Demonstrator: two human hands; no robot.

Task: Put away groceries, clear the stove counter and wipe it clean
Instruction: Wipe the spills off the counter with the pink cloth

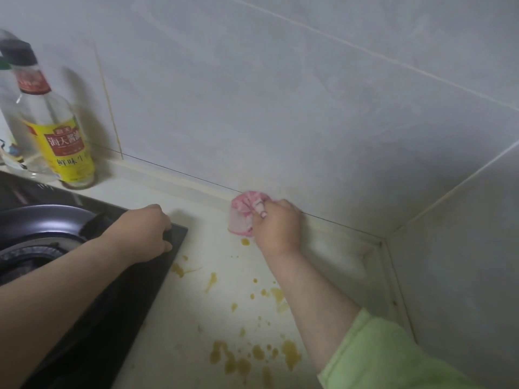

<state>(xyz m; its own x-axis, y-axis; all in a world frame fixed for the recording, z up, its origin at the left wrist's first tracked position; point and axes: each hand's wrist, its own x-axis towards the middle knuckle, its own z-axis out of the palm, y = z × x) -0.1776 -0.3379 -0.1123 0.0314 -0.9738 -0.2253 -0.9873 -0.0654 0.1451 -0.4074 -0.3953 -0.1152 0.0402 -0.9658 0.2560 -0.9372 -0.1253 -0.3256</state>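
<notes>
Head view: right hand (276,228) fingers clench the pink cloth (242,219) at one o'clock to scrub the worktop (207,318), left hand (146,233) fingers seemingly clasping the stove (134,287) edge at nine o'clock, bracing

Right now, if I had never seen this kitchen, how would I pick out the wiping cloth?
Follow the grey tiled wall down to where it meets the pale counter, right of the black stove. There the right hand grips a bunched cloth against that seam. It is the only pink-and-white thing, beyond the yellow-brown splashes.
</notes>
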